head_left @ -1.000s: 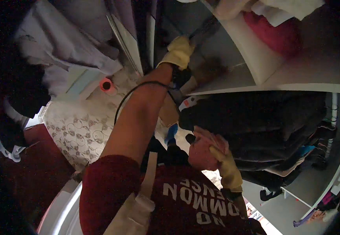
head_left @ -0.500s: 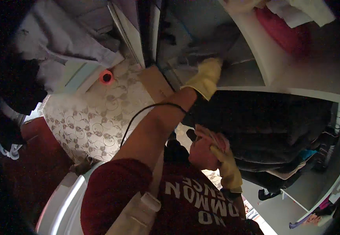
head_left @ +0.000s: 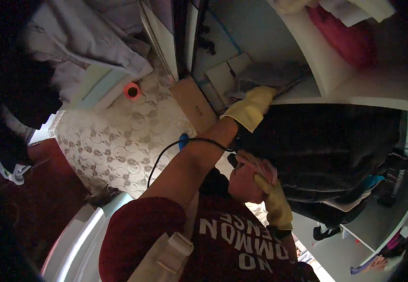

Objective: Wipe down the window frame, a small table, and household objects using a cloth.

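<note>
My left hand [head_left: 250, 108], in a yellow rubber glove, reaches into the cupboard shelf. It is closed at the near edge of a dark grey folded garment [head_left: 279, 74]; the fingertips are partly hidden against the fabric. In front of my chest, my right hand [head_left: 275, 203], also in a yellow glove, is closed on a pink cloth [head_left: 248, 177], which is bunched and folded over. Just right of the cloth hang several thick dark garments [head_left: 316, 150]. Pale flat boxes [head_left: 220, 77] lie on the shelf beside the grey garment.
A brown cardboard box [head_left: 193, 104] stands by the cupboard on the patterned floor [head_left: 119, 127]. An orange round object [head_left: 132, 90] lies farther left. Grey fabric [head_left: 91, 37] drapes at the upper left. A black cable [head_left: 159, 160] loops past my left forearm. A red bundle [head_left: 342, 37] rests on the upper shelf.
My left hand has come down and slightly right, and the grey garment has lowered with it, uncovering the pale boxes behind. The right hand stays on the pink cloth.
</note>
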`<action>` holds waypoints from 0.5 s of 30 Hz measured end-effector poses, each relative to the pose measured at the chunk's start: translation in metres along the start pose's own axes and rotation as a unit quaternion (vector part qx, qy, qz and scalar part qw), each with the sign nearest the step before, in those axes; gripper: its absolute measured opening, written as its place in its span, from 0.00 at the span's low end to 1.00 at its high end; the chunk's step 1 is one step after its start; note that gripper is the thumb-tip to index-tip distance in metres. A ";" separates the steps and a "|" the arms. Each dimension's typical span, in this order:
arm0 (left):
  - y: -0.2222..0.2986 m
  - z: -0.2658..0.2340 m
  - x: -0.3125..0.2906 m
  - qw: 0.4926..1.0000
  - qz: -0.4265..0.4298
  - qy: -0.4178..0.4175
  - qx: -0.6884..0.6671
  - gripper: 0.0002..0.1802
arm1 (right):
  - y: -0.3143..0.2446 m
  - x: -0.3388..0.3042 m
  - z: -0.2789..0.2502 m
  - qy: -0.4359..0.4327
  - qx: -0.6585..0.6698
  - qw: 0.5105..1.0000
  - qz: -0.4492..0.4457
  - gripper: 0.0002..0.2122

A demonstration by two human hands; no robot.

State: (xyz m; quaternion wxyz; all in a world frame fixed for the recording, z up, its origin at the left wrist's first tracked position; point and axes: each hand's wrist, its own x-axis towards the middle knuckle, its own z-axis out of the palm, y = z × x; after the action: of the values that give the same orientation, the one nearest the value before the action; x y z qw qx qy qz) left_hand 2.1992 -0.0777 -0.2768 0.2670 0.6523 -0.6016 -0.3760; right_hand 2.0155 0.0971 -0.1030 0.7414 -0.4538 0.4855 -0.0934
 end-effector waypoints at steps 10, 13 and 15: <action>-0.036 0.031 -0.060 0.978 0.019 0.151 -0.139 0.24 | 0.022 -0.006 -0.006 0.080 0.014 0.996 0.023 0.31; -0.066 0.026 -0.111 0.989 -0.104 0.048 -0.092 0.23 | 0.028 0.005 -0.022 -0.015 -0.003 0.999 -0.034 0.31; -0.176 0.055 -0.162 0.997 -0.044 0.062 -0.021 0.22 | 0.010 0.001 -0.004 -0.021 0.017 0.999 -0.027 0.30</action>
State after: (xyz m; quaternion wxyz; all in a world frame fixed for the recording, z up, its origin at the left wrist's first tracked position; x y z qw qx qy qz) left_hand 2.2580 0.1110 -0.4221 0.3009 0.6943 -0.5463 -0.3591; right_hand 2.0097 0.0998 -0.1118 0.7562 -0.4561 0.4557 -0.1121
